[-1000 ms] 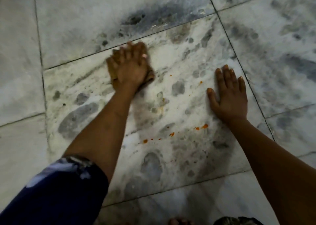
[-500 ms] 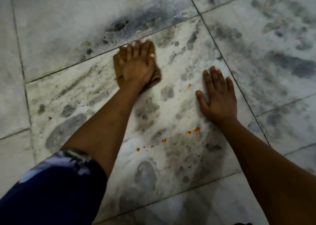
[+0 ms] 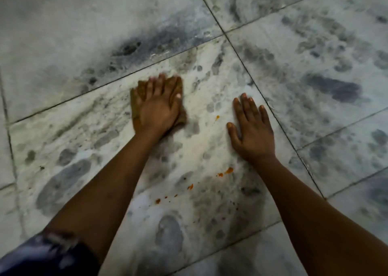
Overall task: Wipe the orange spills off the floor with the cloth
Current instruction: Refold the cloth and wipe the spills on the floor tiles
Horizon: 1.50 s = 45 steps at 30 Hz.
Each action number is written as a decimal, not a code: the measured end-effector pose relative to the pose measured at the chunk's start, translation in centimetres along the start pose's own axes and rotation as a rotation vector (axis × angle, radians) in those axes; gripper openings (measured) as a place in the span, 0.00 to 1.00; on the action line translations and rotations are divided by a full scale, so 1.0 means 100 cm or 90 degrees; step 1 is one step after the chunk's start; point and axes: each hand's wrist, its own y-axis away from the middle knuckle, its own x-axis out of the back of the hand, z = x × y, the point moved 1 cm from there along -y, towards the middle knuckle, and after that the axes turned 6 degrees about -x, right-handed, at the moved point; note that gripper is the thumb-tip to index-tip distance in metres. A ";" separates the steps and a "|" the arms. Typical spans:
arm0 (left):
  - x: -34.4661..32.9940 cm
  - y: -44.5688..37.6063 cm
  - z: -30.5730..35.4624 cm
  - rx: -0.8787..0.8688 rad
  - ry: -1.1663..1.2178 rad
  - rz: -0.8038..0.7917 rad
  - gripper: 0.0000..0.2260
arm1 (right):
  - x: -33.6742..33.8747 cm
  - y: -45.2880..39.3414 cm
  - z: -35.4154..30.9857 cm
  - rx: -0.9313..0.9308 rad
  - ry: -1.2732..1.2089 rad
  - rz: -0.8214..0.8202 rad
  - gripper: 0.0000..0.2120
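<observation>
My left hand (image 3: 160,108) presses flat on a brown cloth (image 3: 136,96) on the marble floor, covering most of it; the cloth's edges show at the left and near my thumb. My right hand (image 3: 252,129) lies flat and empty on the same tile, fingers spread, to the right of the cloth. Orange spills dot the tile: a small one (image 3: 217,117) between my hands, a larger blob (image 3: 228,170) below my right wrist, and a trail of drops (image 3: 157,200) running down-left toward my left forearm.
The floor is white marble tile (image 3: 84,129) with grey and dark mottling and dark grout lines (image 3: 247,70). A dark smudge (image 3: 134,47) marks the tile beyond the cloth. My blue patterned sleeve (image 3: 46,257) fills the lower left corner.
My left hand with the cloth has slid slightly toward me and to the right across the tile. My right hand has stayed planted. The view has shifted a little.
</observation>
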 end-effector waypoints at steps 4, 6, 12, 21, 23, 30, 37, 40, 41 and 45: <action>-0.008 -0.042 0.058 -0.044 0.005 -0.008 0.24 | 0.000 -0.002 0.000 0.001 -0.001 -0.001 0.30; -0.018 -0.016 0.079 -0.157 -0.025 -0.001 0.24 | 0.001 -0.002 -0.001 -0.010 -0.011 0.006 0.30; -0.022 0.046 0.049 -0.317 -0.071 -0.025 0.24 | 0.000 -0.003 0.001 -0.016 -0.021 0.012 0.30; -0.003 -0.076 0.074 -0.076 0.007 -0.026 0.23 | -0.001 -0.002 0.000 -0.021 -0.022 0.012 0.30; -0.012 -0.046 0.081 -0.177 -0.021 -0.018 0.24 | -0.001 -0.003 0.000 -0.019 -0.020 0.016 0.30; -0.004 0.036 -0.014 -0.369 -0.047 -0.011 0.23 | 0.000 -0.001 0.000 -0.025 -0.017 0.001 0.31; -0.008 0.032 0.036 -0.077 0.016 0.010 0.25 | 0.004 -0.002 0.001 -0.028 0.021 -0.063 0.34; -0.018 0.076 0.071 -0.132 -0.005 -0.017 0.25 | 0.012 0.004 0.010 -0.012 0.011 -0.122 0.35; -0.019 0.097 0.079 -0.169 -0.010 -0.022 0.25 | 0.015 0.015 0.016 -0.003 0.004 -0.128 0.36; -0.022 0.145 0.066 -0.385 -0.043 -0.010 0.23 | 0.021 0.091 0.043 -0.019 0.004 -0.083 0.32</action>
